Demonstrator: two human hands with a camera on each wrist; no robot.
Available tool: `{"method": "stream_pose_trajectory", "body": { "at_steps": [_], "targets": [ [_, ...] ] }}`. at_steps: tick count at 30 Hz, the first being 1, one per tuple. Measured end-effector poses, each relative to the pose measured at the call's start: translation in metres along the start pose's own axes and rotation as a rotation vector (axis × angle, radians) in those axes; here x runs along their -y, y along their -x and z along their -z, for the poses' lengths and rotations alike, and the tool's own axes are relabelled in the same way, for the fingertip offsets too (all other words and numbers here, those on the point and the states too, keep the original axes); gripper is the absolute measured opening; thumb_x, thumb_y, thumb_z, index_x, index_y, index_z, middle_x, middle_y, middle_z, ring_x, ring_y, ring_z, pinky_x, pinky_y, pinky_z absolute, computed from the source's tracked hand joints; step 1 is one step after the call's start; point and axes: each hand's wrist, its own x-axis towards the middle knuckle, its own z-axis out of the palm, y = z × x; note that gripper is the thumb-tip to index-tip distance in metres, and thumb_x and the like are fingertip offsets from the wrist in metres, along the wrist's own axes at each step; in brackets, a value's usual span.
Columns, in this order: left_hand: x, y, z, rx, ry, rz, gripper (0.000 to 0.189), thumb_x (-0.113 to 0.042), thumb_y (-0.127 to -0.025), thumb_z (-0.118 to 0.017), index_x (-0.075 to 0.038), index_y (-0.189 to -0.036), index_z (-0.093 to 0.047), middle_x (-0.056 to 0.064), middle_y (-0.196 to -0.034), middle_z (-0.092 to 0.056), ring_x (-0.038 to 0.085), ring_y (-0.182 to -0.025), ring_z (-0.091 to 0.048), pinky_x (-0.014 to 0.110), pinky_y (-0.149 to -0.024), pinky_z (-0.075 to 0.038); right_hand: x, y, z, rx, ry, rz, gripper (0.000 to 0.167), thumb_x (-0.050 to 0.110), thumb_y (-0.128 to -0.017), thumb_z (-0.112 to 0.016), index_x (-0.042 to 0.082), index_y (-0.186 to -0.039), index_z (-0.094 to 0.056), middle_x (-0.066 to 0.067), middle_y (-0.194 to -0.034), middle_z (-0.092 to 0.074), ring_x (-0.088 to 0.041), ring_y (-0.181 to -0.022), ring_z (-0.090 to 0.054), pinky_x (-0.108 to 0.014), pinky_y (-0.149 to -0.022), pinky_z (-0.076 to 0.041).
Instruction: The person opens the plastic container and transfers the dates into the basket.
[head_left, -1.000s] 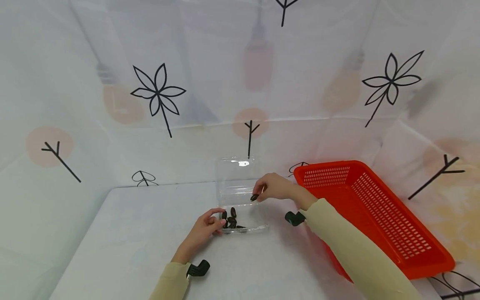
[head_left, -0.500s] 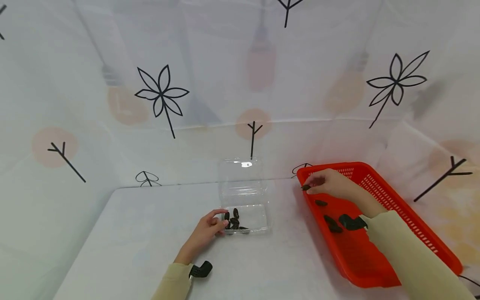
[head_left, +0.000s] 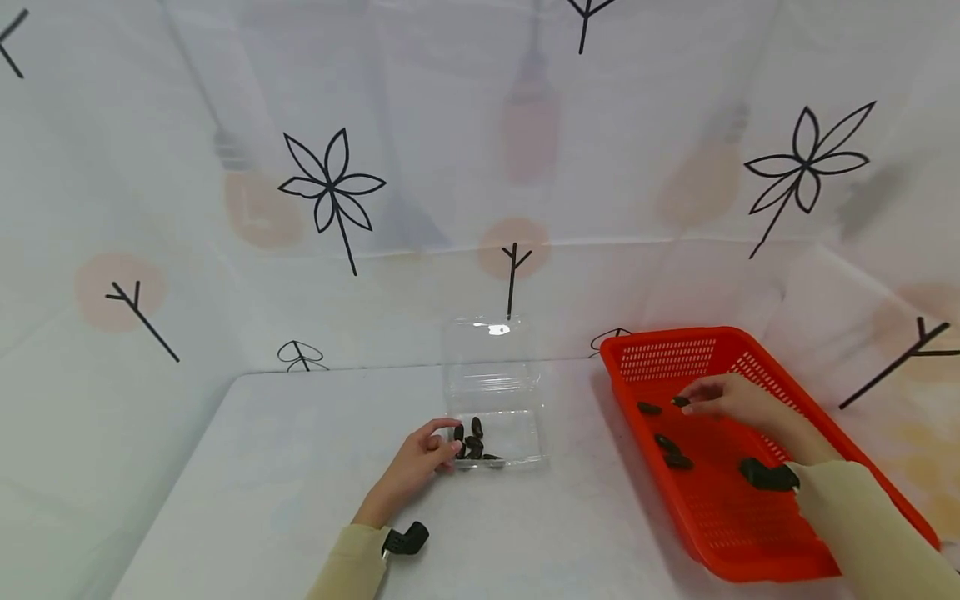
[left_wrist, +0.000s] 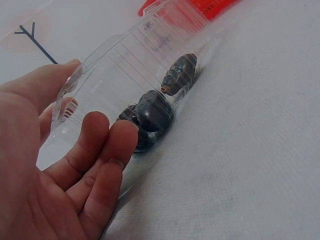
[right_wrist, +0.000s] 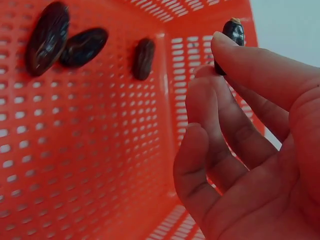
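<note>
My right hand (head_left: 738, 402) is inside the red basket (head_left: 671, 504), pinching a dark date (head_left: 680, 402) between thumb and fingers. In the right wrist view, this date's pale tip sticks out past the thumb. Three other dates lie on the basket floor, among them a single date (right_wrist: 144, 59) by the wall. My left hand (head_left: 415, 461) grips the left side of a clear plastic box (head_left: 517, 433), its fingers bent against the wall. Several dates (left_wrist: 154, 111) are gathered in the left and front part of that box. Its hinged lid (head_left: 491, 350) stands raised at the back.
White cloth covers the table (head_left: 300, 467), and a patterned sheet (head_left: 420, 167) hangs behind it. The basket, slanted on the right, has raised perforated walls. A stretch of table separates box and basket. Black devices (head_left: 405, 538) are strapped to both wrists.
My right hand has carried the date rightward from above the clear box, over the basket's edge and down into the basket. My left hand has stayed at the box.
</note>
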Motion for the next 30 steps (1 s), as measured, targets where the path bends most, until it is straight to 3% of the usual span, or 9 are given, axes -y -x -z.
{"method": "stream_pose_trajectory", "body": {
  "at_steps": [9,13,18,26,30],
  "targets": [
    [-0.002,0.001,0.001,0.02,0.021,0.009,0.041,-0.014,-0.097,-0.066,-0.002,-0.134,-0.055,0.009,-0.075,-0.059,0.037,-0.08,-0.068,0.028,-0.064,-0.044,-0.026,0.004,-0.002,-0.002,0.005,-0.045,0.039,0.023,-0.096,-0.068,-0.006,-0.121,-0.064,-0.012,-0.11,-0.068,-0.028,-0.098,-0.06,-0.038,-0.079,-0.049],
    [0.01,-0.004,0.001,0.02,0.012,0.018,0.041,-0.014,-0.097,-0.066,-0.003,-0.135,-0.055,0.009,-0.075,-0.058,0.037,-0.08,-0.068,0.029,-0.065,-0.044,-0.024,0.005,-0.002,-0.017,0.0,-0.048,0.041,0.024,-0.095,-0.069,-0.006,-0.122,-0.063,-0.013,-0.111,-0.068,-0.029,-0.097,-0.06,-0.038,-0.079,-0.05],
    [0.025,-0.011,0.003,0.01,0.002,0.027,0.041,-0.015,-0.097,-0.066,-0.007,-0.136,-0.056,0.005,-0.074,-0.057,0.032,-0.079,-0.069,0.027,-0.064,-0.044,-0.004,0.003,-0.001,-0.052,0.006,-0.031,0.042,0.026,-0.094,-0.07,-0.004,-0.123,-0.064,-0.012,-0.109,-0.069,-0.033,-0.097,-0.061,-0.041,-0.079,-0.05],
    [0.026,-0.013,0.003,0.018,-0.002,0.023,0.041,-0.014,-0.098,-0.065,-0.003,-0.136,-0.055,0.013,-0.075,-0.058,0.036,-0.079,-0.068,0.03,-0.066,-0.045,0.04,-0.008,0.001,-0.093,0.023,0.08,0.039,0.025,-0.094,-0.071,-0.002,-0.122,-0.066,-0.011,-0.107,-0.069,-0.024,-0.094,-0.062,-0.036,-0.077,-0.053],
    [0.026,-0.013,0.004,0.018,0.009,0.026,0.042,-0.017,-0.097,-0.066,-0.007,-0.137,-0.055,0.011,-0.076,-0.06,0.032,-0.078,-0.068,0.029,-0.065,-0.044,0.061,-0.016,-0.004,-0.096,0.036,0.115,0.037,0.027,-0.094,-0.071,0.002,-0.121,-0.068,-0.008,-0.11,-0.069,-0.022,-0.097,-0.061,-0.034,-0.08,-0.052]
  ]
}}
